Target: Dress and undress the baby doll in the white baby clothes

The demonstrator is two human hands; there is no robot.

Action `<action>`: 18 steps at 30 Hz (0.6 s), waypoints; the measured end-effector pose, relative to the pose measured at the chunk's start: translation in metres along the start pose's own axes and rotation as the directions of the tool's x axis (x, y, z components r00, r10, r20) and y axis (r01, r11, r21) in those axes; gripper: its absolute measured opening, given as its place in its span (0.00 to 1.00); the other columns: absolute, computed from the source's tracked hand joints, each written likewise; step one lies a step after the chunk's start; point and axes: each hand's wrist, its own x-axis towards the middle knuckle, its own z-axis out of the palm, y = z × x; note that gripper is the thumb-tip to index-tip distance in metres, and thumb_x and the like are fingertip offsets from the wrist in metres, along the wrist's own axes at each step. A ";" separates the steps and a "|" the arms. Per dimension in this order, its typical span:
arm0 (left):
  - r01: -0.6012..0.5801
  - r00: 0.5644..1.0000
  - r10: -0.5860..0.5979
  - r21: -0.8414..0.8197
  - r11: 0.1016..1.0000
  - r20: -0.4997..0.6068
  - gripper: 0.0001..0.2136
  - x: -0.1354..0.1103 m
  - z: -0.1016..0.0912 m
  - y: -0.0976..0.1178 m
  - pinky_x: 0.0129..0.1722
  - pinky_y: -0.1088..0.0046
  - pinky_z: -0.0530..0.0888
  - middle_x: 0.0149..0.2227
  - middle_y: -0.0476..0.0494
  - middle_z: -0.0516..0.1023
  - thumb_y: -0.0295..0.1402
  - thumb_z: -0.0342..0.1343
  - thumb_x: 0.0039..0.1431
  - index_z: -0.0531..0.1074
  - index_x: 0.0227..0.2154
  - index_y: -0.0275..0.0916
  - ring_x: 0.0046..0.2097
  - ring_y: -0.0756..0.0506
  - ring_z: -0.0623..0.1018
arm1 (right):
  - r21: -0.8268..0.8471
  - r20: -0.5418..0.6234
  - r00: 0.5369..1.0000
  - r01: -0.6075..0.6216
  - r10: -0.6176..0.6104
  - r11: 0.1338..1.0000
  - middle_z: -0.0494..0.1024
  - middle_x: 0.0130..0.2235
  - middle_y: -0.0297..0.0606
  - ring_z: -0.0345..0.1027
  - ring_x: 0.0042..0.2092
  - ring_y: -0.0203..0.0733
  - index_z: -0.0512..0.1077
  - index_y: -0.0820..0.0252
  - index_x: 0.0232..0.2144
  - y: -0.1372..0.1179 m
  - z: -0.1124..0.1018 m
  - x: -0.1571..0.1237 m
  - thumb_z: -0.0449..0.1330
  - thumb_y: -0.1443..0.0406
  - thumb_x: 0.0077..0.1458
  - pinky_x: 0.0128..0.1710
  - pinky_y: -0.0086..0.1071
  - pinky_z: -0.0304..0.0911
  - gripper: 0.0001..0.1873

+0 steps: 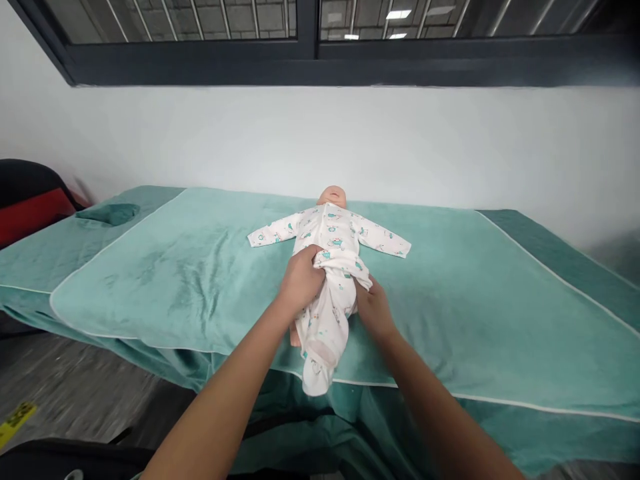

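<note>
A baby doll (333, 195) lies on its back on a green massage-table cover, its head toward the wall. It wears a white printed top (327, 225) with the sleeves spread to both sides. White baby trousers (327, 313) of matching print are bunched about its middle and hang down toward me. My left hand (304, 280) is closed on the bunched cloth at the doll's waist. On the other side, my right hand (375, 308) grips the edge of the cloth, with its fingers partly hidden beneath it. A bare doll leg (295, 335) shows beside the trousers, below my left hand.
The green cover (480, 307) has white piping and drapes over the near edge. A face hole (110, 213) is at the left end. Behind stand a white wall (250, 133) and a dark window frame (200, 63). A black and red chair (30, 200) is at the far left.
</note>
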 end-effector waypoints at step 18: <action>0.218 0.974 -0.100 -0.705 0.675 0.205 0.13 -0.006 -0.025 -0.040 0.38 0.74 0.67 0.31 0.51 0.73 0.32 0.66 0.43 0.70 0.32 0.37 0.36 0.48 0.72 | -0.127 0.088 0.931 0.364 -0.355 0.923 0.75 0.47 0.40 0.67 0.51 0.48 0.72 0.56 0.44 -0.009 -0.015 0.023 0.57 0.66 0.51 0.54 0.43 0.61 0.16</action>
